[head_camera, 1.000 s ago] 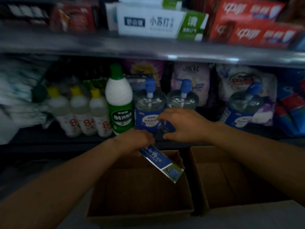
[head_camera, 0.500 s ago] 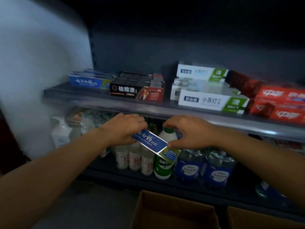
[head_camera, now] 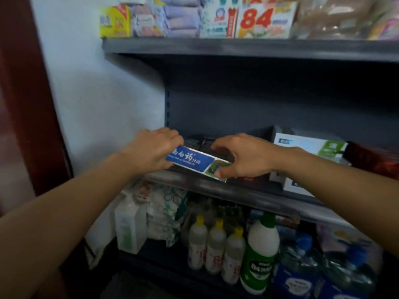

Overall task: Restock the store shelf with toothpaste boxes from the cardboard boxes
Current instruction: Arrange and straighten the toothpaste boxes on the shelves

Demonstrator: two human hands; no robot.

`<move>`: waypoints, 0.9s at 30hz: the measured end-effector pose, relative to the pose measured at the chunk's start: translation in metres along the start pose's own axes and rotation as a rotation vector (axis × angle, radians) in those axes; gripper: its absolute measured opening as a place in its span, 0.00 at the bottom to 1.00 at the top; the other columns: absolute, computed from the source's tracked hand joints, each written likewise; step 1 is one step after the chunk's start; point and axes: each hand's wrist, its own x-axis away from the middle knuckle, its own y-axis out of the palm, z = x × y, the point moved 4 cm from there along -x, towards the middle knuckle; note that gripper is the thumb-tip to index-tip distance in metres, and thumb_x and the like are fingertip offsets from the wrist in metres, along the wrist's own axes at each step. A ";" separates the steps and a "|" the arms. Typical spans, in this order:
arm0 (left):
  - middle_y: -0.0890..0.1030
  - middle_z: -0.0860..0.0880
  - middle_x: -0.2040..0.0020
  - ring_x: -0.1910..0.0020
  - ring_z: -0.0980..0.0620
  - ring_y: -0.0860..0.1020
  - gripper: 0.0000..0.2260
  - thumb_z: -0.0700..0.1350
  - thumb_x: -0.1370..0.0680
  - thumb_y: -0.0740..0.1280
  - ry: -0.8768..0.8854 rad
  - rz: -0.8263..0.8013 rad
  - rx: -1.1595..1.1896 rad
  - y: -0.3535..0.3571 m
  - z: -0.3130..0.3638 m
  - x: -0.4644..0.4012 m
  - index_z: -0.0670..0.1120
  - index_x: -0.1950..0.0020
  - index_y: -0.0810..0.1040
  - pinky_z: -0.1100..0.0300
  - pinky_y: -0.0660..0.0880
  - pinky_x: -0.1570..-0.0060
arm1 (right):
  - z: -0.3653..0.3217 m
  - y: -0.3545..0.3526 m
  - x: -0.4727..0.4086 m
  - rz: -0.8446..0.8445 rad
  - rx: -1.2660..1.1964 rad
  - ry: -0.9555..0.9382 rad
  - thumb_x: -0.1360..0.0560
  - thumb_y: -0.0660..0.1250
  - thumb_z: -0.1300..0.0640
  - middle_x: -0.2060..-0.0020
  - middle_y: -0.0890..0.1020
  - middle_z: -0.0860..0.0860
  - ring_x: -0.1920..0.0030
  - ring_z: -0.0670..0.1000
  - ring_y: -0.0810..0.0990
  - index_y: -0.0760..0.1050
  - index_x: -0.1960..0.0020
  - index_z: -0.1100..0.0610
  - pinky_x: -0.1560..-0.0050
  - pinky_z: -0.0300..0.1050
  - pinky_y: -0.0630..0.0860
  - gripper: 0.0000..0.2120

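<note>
My L hand (head_camera: 152,151) covers the left end of the blue toothpaste box (head_camera: 190,161), so the first chars of the print are hidden; fingers curl over its top edge, thumb not visible. My R hand (head_camera: 244,157) pinches the right end, thumb under at the green patch, fingers arched over the top, hiding that end's corner. The box sits level w/ the middle shelf (head_camera: 248,192), over its front-left part; can't tell if it touches the shelf or whatever lies under it. Behind it a dark box stack (head_camera: 205,141) shows only in slivers btwn my hands, labels unreadable. The white-green boxes (head_camera: 308,145) stand to the right, partly cut by my R forearm; a red pack (head_camera: 373,160) beyond them is blurry & runs off frame. Above the box there's tall open room up to the top shelf (head_camera: 237,47), dark back panel bare. To the left the shelf ends at the upright, just beside the white wall (head_camera: 97,104), so little side room there. Top shelf goods are cropped at the frame top; a pack w/ red "84" (head_camera: 257,18) is legible. Below the shelf lip: three yellow-cap bottles (head_camera: 216,244), a green-cap white bottle (head_camera: 261,253), blue pump jugs (head_camera: 302,268) cut off at the bottom, soft packs (head_camera: 164,212) at left, all dim. No carton in view.
</note>
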 end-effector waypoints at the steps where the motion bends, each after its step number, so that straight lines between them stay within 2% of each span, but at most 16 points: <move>1: 0.80 0.46 0.54 0.54 0.44 0.80 0.20 0.50 0.37 0.78 -0.010 0.021 -0.025 0.001 -0.010 0.002 0.46 0.50 0.78 0.56 0.72 0.70 | -0.002 -0.003 -0.011 0.001 0.004 -0.002 0.33 0.70 0.37 0.44 0.79 0.50 0.47 0.53 0.77 0.70 0.36 0.51 0.50 0.54 0.78 0.30; 4: 0.79 0.46 0.58 0.61 0.44 0.80 0.22 0.49 0.43 0.80 -0.059 0.037 -0.058 0.008 -0.034 0.010 0.45 0.54 0.78 0.60 0.69 0.75 | -0.009 -0.008 -0.046 -0.003 0.017 -0.001 0.32 0.70 0.36 0.43 0.78 0.50 0.47 0.53 0.77 0.69 0.33 0.51 0.49 0.53 0.77 0.33; 8: 0.78 0.47 0.58 0.61 0.44 0.79 0.23 0.47 0.43 0.81 -0.135 0.063 -0.054 0.025 -0.063 0.019 0.44 0.54 0.77 0.57 0.70 0.77 | -0.019 -0.004 -0.090 -0.048 -0.038 0.018 0.31 0.70 0.38 0.46 0.78 0.50 0.48 0.52 0.77 0.68 0.33 0.53 0.47 0.54 0.77 0.33; 11: 0.78 0.47 0.58 0.60 0.44 0.79 0.23 0.47 0.43 0.81 -0.183 0.101 -0.036 0.033 -0.082 0.020 0.44 0.54 0.76 0.56 0.71 0.77 | -0.027 -0.001 -0.117 -0.075 -0.071 0.027 0.31 0.71 0.41 0.48 0.78 0.50 0.49 0.53 0.78 0.70 0.35 0.54 0.48 0.54 0.77 0.29; 17: 0.78 0.47 0.58 0.60 0.44 0.78 0.24 0.45 0.44 0.82 -0.169 0.135 0.020 0.044 -0.110 0.007 0.44 0.54 0.75 0.59 0.69 0.75 | -0.029 -0.005 -0.155 -0.087 -0.135 0.088 0.30 0.74 0.51 0.53 0.81 0.54 0.52 0.54 0.80 0.77 0.44 0.59 0.50 0.54 0.79 0.18; 19: 0.78 0.47 0.57 0.58 0.44 0.78 0.24 0.45 0.43 0.82 -0.170 0.120 0.067 0.049 -0.120 0.001 0.44 0.53 0.75 0.57 0.70 0.71 | -0.026 -0.008 -0.162 -0.073 -0.169 0.122 0.30 0.75 0.53 0.52 0.82 0.53 0.51 0.54 0.80 0.78 0.44 0.59 0.49 0.52 0.79 0.18; 21: 0.78 0.46 0.53 0.54 0.44 0.77 0.24 0.45 0.41 0.81 -0.168 0.078 0.127 0.053 -0.129 -0.006 0.44 0.50 0.75 0.53 0.73 0.63 | -0.023 -0.008 -0.167 -0.060 -0.196 0.146 0.31 0.75 0.54 0.52 0.81 0.51 0.50 0.53 0.79 0.77 0.41 0.59 0.48 0.50 0.78 0.20; 25: 0.76 0.47 0.39 0.39 0.46 0.73 0.26 0.46 0.31 0.76 -0.210 -0.024 0.247 0.062 -0.146 -0.014 0.46 0.36 0.72 0.51 0.71 0.44 | -0.017 -0.005 -0.176 -0.042 -0.161 0.181 0.32 0.76 0.52 0.52 0.79 0.49 0.50 0.52 0.78 0.76 0.40 0.56 0.48 0.48 0.77 0.22; 27: 0.74 0.48 0.35 0.35 0.46 0.71 0.27 0.46 0.28 0.73 -0.236 -0.107 0.248 0.067 -0.153 -0.018 0.48 0.31 0.69 0.53 0.68 0.40 | -0.013 -0.001 -0.178 -0.040 -0.137 0.193 0.32 0.76 0.52 0.53 0.78 0.48 0.50 0.52 0.77 0.76 0.41 0.55 0.50 0.47 0.76 0.22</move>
